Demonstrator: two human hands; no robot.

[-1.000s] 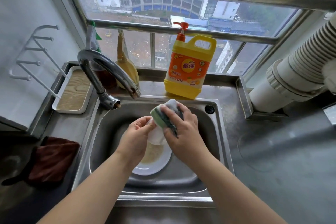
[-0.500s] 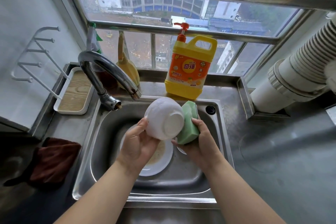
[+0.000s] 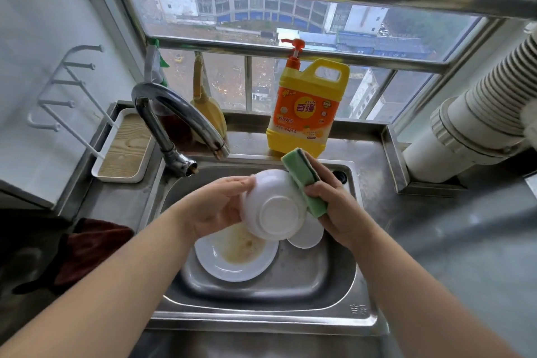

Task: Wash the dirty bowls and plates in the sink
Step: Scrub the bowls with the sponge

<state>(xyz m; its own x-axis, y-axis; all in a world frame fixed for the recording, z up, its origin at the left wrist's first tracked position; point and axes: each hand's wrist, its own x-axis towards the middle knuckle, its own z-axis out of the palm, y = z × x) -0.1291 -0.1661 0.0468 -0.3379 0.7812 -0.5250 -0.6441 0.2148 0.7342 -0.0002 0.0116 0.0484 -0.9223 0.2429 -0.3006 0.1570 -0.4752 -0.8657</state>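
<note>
Bowl held over sink, sponge applied to its outside.
Left hand (image 3: 216, 206) grips white bowl (image 3: 273, 206), base toward camera; right hand (image 3: 331, 200) clasps green sponge (image 3: 302, 180) against its wall. Below in sink (image 3: 261, 299): soiled plate (image 3: 235, 256), and apparently a second small dish (image 3: 306, 235), mostly hidden.

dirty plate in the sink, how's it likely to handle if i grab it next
The dirty plate looks like rigid, glossy white ceramic, so probably stiff and breakable against the steel sink. The brownish greasy film in its well suggests a slippery grip. It lies flat and shallow, so it would likely slide rather than tip when pushed.
</note>
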